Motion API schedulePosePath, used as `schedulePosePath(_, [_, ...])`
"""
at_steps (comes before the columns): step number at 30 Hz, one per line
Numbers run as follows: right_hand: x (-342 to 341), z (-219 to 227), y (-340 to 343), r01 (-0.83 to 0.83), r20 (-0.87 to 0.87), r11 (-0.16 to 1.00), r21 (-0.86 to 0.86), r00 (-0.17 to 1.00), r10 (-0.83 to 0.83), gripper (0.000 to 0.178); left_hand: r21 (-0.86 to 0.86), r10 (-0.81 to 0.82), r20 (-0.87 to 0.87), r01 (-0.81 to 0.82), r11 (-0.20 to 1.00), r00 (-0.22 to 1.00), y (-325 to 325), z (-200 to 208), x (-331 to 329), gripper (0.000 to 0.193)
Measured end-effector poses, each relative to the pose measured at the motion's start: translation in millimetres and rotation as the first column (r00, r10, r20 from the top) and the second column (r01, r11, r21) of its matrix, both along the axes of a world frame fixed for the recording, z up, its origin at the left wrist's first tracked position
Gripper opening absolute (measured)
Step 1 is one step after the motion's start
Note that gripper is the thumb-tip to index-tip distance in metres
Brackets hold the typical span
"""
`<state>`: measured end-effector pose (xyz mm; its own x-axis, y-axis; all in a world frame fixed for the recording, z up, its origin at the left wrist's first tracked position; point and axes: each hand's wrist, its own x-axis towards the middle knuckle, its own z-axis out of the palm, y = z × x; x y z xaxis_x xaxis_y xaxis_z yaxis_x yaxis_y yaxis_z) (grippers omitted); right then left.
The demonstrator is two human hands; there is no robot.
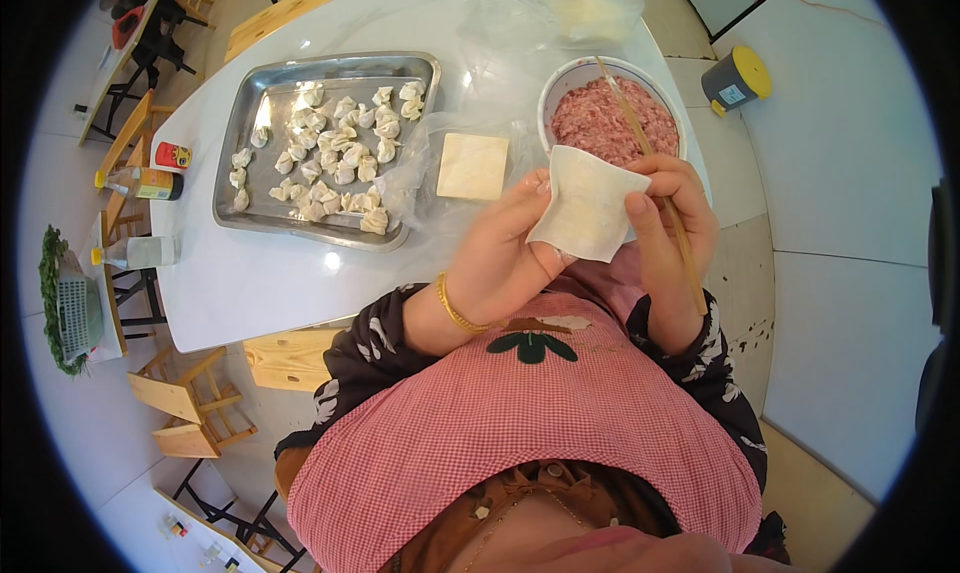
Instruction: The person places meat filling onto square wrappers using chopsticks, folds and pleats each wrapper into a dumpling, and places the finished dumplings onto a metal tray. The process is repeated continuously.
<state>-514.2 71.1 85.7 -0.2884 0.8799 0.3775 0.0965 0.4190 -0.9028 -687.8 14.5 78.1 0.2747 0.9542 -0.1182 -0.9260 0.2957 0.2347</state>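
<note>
A square white wonton wrapper [588, 203] is held up in front of me. My left hand [505, 238] grips its left edge between thumb and fingers. With its thumb and fingertips, my right hand [675, 218] pinches the wrapper's upper right corner. A thin wooden chopstick [628, 108] also lies in my right hand, its far end over the minced meat [600, 118] in a white bowl [546, 98]. Left of the bowl, a stack of square wrappers [473, 167] rests on clear plastic. Further left, folded wontons [345, 153] sit in a metal tray [230, 173].
On the white table [250, 293], a red can [172, 155], a dark sauce bottle [145, 183] and a clear bottle [138, 253] stand at the left. Plastic bags [510, 13] lie at the far side. Wooden stools [195, 398] and a yellow-lidded bin [737, 78] stand on the floor.
</note>
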Motion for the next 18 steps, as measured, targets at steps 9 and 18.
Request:
schedulePosePath(9, [1.1, 8.6, 9.0, -0.082, 0.280, 0.920, 0.384, 0.959, -0.032, 0.014, -0.246, -0.028, 0.207, 0.080, 0.966, 0.978, -2.4, -41.3, 21.5, 0.047])
schedulePosePath(18, [18.4, 6.5, -8.9, -0.332, 0.416, 0.905, 0.265, 0.886, 0.203, 0.041, -0.158, 0.016, 0.216, 0.019, 0.987, 0.976, -5.2, -28.6, 14.6, 0.056])
